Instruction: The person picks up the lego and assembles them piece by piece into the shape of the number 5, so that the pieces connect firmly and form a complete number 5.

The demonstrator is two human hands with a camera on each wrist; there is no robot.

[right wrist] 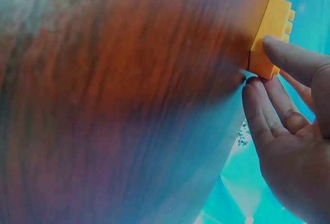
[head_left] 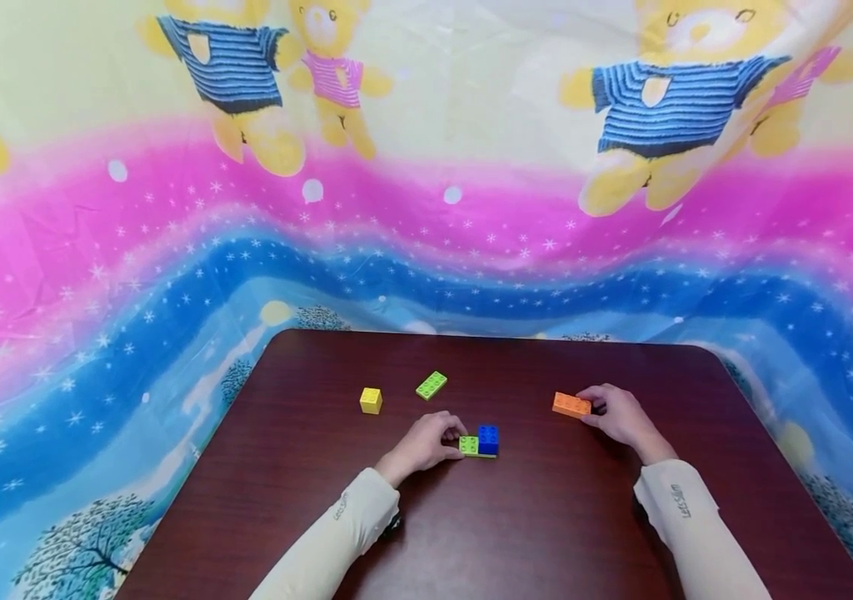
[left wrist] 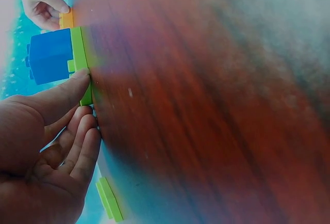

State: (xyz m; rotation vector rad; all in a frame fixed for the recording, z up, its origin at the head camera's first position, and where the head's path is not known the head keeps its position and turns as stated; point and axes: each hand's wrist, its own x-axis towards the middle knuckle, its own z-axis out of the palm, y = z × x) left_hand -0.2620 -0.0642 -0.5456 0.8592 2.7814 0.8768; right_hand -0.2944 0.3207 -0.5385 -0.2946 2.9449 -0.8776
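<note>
A flat green toy building brick (head_left: 468, 446) lies on the table with a blue brick (head_left: 488, 438) stacked on its right half. My left hand (head_left: 425, 440) pinches the green brick's left end between thumb and fingers. In the left wrist view, the thumb presses the near side of the green brick (left wrist: 79, 53), beside the blue brick (left wrist: 50, 56). To the right, an orange brick (head_left: 570, 405) rests studs up on the table. My right hand (head_left: 621, 415) grips its right end; the right wrist view shows the thumb on the side of the orange brick (right wrist: 270, 25).
A yellow brick (head_left: 371, 401) and another flat green brick (head_left: 431, 385) lie farther back on the left of the dark wooden table (head_left: 516, 525). Behind the table's far edge hangs a cloth (head_left: 426, 225) printed with bears.
</note>
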